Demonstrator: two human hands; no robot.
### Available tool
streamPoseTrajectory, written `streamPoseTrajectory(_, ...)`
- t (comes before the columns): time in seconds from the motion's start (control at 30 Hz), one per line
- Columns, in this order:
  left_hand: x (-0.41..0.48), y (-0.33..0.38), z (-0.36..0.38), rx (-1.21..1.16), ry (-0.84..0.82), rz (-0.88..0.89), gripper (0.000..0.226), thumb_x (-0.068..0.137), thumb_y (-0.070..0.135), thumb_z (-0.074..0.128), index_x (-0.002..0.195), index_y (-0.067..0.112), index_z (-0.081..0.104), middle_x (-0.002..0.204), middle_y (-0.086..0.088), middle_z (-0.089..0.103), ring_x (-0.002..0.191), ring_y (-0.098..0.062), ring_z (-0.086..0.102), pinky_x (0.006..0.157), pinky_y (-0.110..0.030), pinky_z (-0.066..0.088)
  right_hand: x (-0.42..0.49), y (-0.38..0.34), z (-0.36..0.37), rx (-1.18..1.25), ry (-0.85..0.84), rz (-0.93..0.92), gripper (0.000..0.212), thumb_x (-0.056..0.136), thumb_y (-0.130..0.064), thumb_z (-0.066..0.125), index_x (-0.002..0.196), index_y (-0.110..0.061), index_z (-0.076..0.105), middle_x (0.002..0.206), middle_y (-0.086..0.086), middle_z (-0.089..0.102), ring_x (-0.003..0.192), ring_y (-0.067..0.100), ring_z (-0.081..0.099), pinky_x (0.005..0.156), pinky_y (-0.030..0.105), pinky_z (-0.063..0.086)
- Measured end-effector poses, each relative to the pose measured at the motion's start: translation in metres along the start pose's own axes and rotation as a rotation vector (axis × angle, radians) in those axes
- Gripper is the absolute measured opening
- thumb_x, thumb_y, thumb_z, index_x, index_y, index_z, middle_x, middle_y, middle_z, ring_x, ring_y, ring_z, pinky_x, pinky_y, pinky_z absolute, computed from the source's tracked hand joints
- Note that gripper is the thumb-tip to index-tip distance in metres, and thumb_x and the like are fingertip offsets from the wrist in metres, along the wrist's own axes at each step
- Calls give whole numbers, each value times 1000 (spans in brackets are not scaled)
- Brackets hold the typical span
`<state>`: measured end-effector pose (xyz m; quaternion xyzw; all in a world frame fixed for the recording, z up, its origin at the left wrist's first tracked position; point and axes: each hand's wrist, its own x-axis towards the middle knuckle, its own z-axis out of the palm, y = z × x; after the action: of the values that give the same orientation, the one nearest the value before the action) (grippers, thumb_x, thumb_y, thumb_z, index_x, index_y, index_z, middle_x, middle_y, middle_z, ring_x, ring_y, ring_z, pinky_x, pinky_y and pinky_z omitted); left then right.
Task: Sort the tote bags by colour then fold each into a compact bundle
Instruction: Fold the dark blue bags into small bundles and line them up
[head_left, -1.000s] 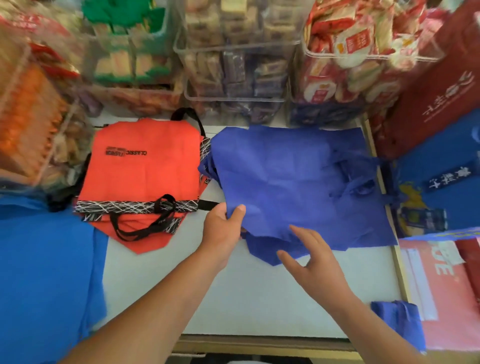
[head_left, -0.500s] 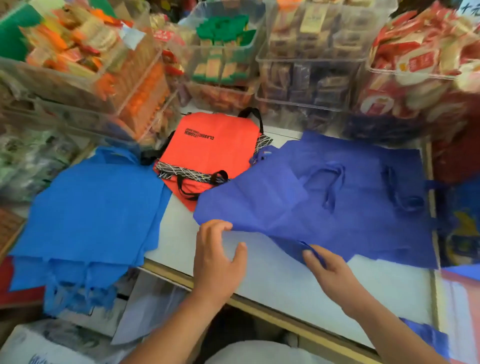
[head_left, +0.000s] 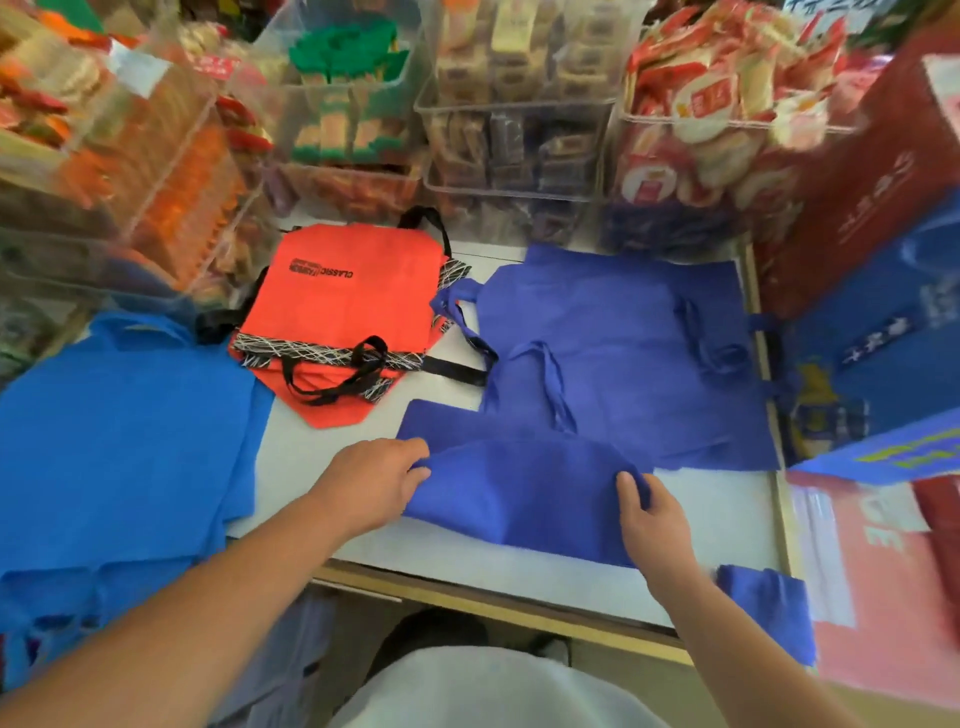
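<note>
White worktop (head_left: 717, 525) with a wooden front edge, looks like a shop corner. Right near that front edge sits an indigo tote bag (head_left: 519, 499), half folded and puffed up in the middle, with its far flap lying flat on the surface. The left hand (head_left: 369, 483) grabs the bag's left edge, fingers (head_left: 415, 462) curled down over the fabric, and the forearm comes in at a slant from the lower left. The right hand (head_left: 654, 525) pinches the right edge, thumb on top; its other fingers are tucked under the cloth, so can't really see them.

Just behind, a flat indigo pile (head_left: 623, 322) with loose handles. Left of that, orange-red bags (head_left: 343, 306) with black handles and a "CLASSIC" print. Further left, bright blue bags (head_left: 119, 457) droop over the worktop's side. Clear snack bins (head_left: 514, 119) line the back, and a red box (head_left: 857, 197) stands on the right.
</note>
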<state>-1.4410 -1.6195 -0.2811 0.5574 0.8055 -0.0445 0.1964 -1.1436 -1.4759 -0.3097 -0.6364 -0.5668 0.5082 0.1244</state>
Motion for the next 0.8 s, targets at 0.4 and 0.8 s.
streamPoseTrajectory(0.4,40,-12,61,382,-21,273,70,85,46,74,143,12,56,165,-15,30,155,-35,20,122,-62,6,54,26,52,-137,288,78,15,100,-17,55,89,-8,54,107,6,48,86,25,47,83,33,37)
streamPoseTrajectory(0.8,67,-21,101,172,-338,221,86,99,64,38,159,40,-18,162,9,-38,149,-23,-35,127,-50,-6,36,61,89,-916,88,-615,59,100,-47,46,156,-30,38,168,13,24,155,39,17,124,57,16)
